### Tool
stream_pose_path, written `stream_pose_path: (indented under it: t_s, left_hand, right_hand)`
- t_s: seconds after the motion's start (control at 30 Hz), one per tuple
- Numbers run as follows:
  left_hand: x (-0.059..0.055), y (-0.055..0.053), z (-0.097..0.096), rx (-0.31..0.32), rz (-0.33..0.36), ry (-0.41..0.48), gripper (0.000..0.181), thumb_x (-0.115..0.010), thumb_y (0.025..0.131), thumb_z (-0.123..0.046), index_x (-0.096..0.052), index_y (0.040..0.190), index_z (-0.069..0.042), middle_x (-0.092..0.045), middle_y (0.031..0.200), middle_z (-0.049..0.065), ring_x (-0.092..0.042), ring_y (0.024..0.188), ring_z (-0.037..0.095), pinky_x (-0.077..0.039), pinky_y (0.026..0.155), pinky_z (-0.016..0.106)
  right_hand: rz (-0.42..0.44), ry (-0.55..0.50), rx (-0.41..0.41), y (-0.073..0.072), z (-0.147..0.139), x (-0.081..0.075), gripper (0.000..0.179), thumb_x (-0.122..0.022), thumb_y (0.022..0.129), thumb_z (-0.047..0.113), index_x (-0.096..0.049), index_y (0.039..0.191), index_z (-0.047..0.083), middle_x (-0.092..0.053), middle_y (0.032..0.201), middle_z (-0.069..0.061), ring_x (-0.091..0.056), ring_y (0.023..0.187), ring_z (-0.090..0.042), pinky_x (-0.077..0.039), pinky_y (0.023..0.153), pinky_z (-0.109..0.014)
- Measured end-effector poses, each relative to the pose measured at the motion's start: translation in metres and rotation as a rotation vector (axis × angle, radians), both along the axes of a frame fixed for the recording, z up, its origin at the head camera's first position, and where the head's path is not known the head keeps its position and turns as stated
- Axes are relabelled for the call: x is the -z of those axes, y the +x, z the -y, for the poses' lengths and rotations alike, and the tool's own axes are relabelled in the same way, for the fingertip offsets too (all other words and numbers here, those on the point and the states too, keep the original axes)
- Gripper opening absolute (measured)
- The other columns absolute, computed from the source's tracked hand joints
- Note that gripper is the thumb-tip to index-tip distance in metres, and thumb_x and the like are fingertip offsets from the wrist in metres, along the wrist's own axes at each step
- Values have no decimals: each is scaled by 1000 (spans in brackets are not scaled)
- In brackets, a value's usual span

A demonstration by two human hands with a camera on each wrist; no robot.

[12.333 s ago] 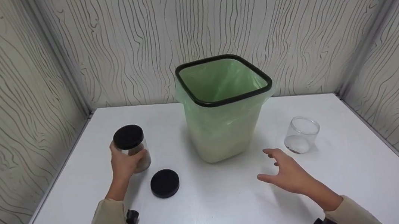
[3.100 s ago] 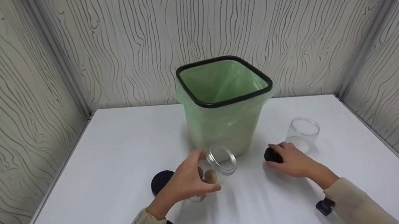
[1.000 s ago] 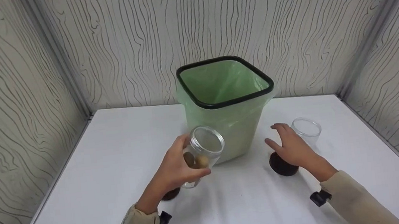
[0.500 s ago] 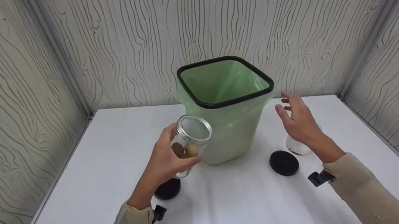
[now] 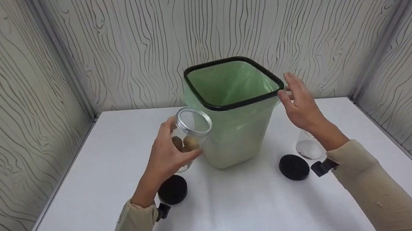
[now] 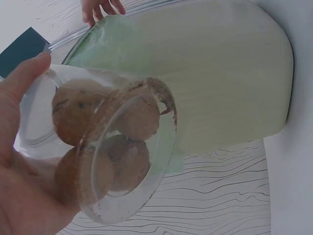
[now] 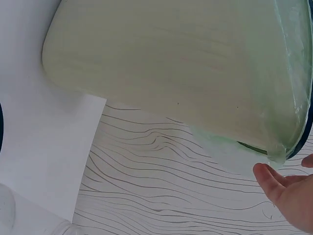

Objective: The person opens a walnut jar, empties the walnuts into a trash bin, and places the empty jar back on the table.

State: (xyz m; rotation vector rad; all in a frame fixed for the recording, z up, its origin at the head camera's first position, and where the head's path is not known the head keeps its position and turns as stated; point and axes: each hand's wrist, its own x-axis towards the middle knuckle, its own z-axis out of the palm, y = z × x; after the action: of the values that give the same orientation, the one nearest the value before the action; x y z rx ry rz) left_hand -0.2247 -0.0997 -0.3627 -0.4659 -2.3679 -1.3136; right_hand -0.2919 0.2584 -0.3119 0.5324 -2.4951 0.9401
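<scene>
My left hand grips an uncapped clear jar, raised above the table at the bin's front left and tilted with its mouth towards the bin. Several brown round balls lie inside, with brown crumbs along the jar's base in the left wrist view. At the right corner of the trash bin, which has a green bag liner and a black rim ring, is my right hand. Its fingers are extended beside the rim; the right wrist view shows fingertips close to the bag's edge, and contact is unclear.
One black lid lies under my left wrist and another black lid lies right of the bin. A second clear jar stands partly hidden behind my right forearm. Wood-patterned walls enclose the white table.
My left hand has lifted the jar up and leftwards. My right hand, which earlier held the jar's black lid, has left it on the table and risen to the bin's right corner.
</scene>
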Motion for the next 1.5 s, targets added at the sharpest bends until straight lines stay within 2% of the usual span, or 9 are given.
stream_pose_path:
  t_s: [0.2,0.33,0.53,0.8,0.97,1.2,1.33,1.5]
  left_hand:
    - [-14,-8,2,0,-24,25,92,-85,65,-32,-36,140,-9,-47,128,5,-53,91,23,-47,79,36]
    - [-26,-14,4,-7,-61,8,91,-85,65,-32,-36,138,-8,-47,126,6,-53,83,23,-46,72,34]
    - [-43,-25,2,-73,-132,-110,92,-85,65,-38,-37,136,-4,-48,122,9,-54,81,20,-47,66,30]
    - [-66,-40,0,-117,-173,-202,94,-85,65,-38,-37,138,-3,-47,127,12,-50,110,26,-44,89,42]
    - [-76,-48,0,-128,-231,-286,94,-84,66,-39,-37,138,0,-48,127,14,-49,111,27,-43,91,43]
    - [-86,-57,0,-173,-249,-438,99,-82,66,-44,-35,139,3,-46,132,18,-48,115,31,-41,95,43]
    - [-89,-61,-1,-207,-311,-532,96,-83,66,-42,-37,138,3,-48,130,20,-49,115,34,-44,93,45]
    - [-93,-66,-1,-245,-434,-670,92,-83,67,-40,-39,136,3,-49,129,21,-49,116,36,-43,93,47]
  right_hand:
    - [28,11,-38,-9,8,-3,62,-34,102,37,-18,149,-1,-15,153,-22,-23,136,-39,-31,101,-54]
    - [36,36,-30,-13,10,-2,59,-32,103,35,-20,149,-1,-18,152,-22,-22,137,-39,-24,105,-55]
    - [54,50,-6,-16,12,-3,60,-30,103,36,-20,148,-3,-19,151,-24,-17,139,-39,-16,108,-54]
    - [52,12,-7,-22,14,-5,62,-31,102,36,-22,146,-6,-22,150,-26,-18,138,-39,-16,109,-51]
    - [32,-8,-7,-23,12,-4,57,-31,103,30,-25,145,-7,-24,149,-26,-20,138,-38,-17,110,-50]
    - [29,-9,-5,-23,12,-2,56,-30,103,28,-24,145,-8,-24,149,-27,-19,138,-38,-16,110,-49]
    - [22,-8,3,-23,11,-1,55,-31,103,27,-25,145,-8,-26,148,-26,-21,138,-38,-17,110,-49]
    - [28,-12,4,-23,11,-2,56,-32,102,29,-25,145,-7,-26,148,-26,-21,138,-38,-17,110,-49]
